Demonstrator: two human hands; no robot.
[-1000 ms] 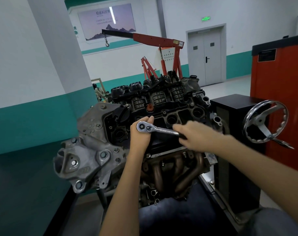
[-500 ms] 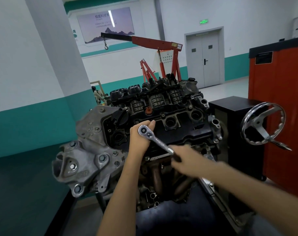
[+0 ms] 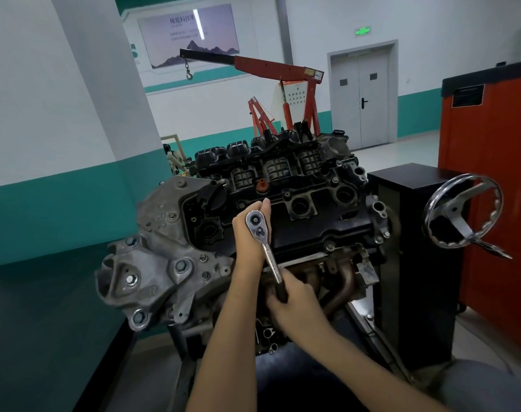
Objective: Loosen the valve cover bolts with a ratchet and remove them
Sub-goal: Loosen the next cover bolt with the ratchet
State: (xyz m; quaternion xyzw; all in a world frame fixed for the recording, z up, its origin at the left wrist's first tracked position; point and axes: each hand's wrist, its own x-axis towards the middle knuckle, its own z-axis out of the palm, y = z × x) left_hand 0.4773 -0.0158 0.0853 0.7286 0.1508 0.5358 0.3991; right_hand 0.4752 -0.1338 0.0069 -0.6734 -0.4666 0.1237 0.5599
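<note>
In the head view, the ratchet (image 3: 268, 254) stands on the near edge of the black valve cover (image 3: 318, 224), a little left of its middle. Its chrome head is up and far, and its handle points down and near. The right hand (image 3: 294, 298) is closed fully round the dark grip at the handle's end. The left hand (image 3: 248, 233) is curled close round the ratchet just behind and under the head, as if to steady it.

I judge the ratchet to be stiff, rather heavy steel. The polished shaft is probably slippery, so the dark grip at the end is the good place to pull, because it gives the most leverage. A hand at the head should keep the socket straight on the bolt. The bolts are small and light, and once they are loose they could easily fall into the engine (image 3: 164, 248). The cover looks like plastic, so it should not be used to lever against.

The socket and the bolt under it are hidden by the left hand, so I cannot tell whether it is properly seated. Another bolt (image 3: 330, 246) shows further right on the near edge. How many bolts there are in total is hard to make out.
</note>
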